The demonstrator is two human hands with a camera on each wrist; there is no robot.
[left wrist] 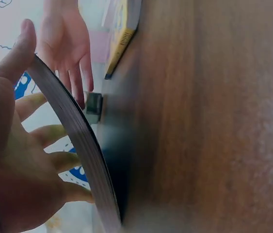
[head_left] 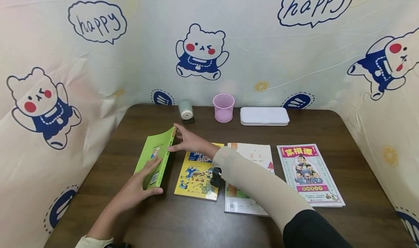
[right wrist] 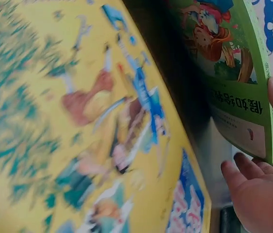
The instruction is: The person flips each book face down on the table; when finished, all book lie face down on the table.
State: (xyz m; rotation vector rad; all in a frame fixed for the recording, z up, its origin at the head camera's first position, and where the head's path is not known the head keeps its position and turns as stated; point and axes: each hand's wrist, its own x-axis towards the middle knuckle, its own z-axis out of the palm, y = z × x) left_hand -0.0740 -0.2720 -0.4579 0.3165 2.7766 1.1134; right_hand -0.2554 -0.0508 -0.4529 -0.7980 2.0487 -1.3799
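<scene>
Green book (head_left: pixel 156 150), tilted with spine raised, at the left of the worktop (head_left: pixel 183 222), beside the yellow book (head_left: pixel 196 175). Held in left hand (head_left: pixel 139 184), with fingers (head_left: pixel 152 163) spread across the cover; gripped near the spine's upper end in right hand (head_left: pixel 193 140).

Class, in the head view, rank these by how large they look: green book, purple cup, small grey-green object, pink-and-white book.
Largest to smallest:
1. Pink-and-white book
2. Green book, partly covered by the left hand
3. Purple cup
4. Small grey-green object
</scene>
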